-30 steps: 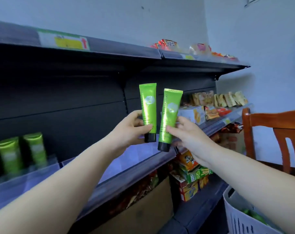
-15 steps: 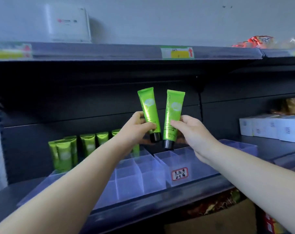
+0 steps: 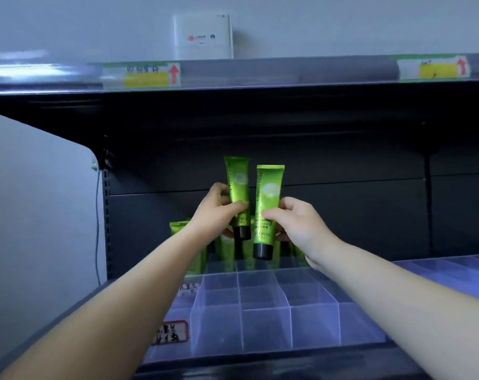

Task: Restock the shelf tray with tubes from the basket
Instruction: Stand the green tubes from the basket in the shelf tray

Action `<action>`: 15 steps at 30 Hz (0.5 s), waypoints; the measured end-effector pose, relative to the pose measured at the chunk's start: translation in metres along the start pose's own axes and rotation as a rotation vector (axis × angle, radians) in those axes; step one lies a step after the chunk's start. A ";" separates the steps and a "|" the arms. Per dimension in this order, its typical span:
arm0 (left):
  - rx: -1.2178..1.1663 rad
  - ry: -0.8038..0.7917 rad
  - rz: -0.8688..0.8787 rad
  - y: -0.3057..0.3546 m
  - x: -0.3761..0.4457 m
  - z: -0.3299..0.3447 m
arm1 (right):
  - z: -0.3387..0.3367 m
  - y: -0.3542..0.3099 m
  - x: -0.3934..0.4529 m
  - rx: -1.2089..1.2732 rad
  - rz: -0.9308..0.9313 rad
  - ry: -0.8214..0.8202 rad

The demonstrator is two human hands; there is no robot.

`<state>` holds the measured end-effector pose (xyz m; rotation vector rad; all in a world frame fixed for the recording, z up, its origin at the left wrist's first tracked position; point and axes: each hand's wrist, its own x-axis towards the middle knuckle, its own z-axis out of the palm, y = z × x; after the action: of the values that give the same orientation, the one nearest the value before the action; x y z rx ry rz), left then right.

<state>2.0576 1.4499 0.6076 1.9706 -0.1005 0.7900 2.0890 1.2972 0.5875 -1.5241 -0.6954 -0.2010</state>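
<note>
Both hands have carried their tubes leftward along the shelf since the earlier frames, so the stocked green tubes that stood off to the left now sit directly behind the hands, and the chair and basket are out of sight.

From the head camera, the left hand grasps the left tube by its lower half, thumb across the front, black cap pointing down. Just to its right, the right hand pinches the right tube around the middle, also upright with the cap down. The two tubes are near each other, seemingly not touching, and both hang in the air above the rear cells of the clear shelf tray.

Behind and below the hands, a row of stocked tubes stands along the tray's back edge, partly hidden by the wrists. The cells nearer than the hands appear unfilled. A price label sits at the tray's front, below the left forearm. A white box rests on the upper shelf, high above both hands.

Judging by this, the back row looks mostly filled, these two tubes are not yet set down, and many front cells remain, so the restocking seems at an early to middle stage.
</note>
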 end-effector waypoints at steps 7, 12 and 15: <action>0.067 0.137 0.056 -0.025 0.021 -0.017 | 0.039 0.024 0.038 -0.040 -0.017 0.052; 0.021 0.151 0.105 -0.035 0.031 -0.023 | 0.054 0.045 0.044 0.101 -0.028 0.042; 0.099 0.142 0.136 -0.048 0.033 -0.017 | 0.056 0.057 0.042 0.114 -0.031 0.030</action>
<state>2.0935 1.4970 0.5952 2.0092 -0.1140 1.0390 2.1374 1.3669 0.5560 -1.3992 -0.6958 -0.2037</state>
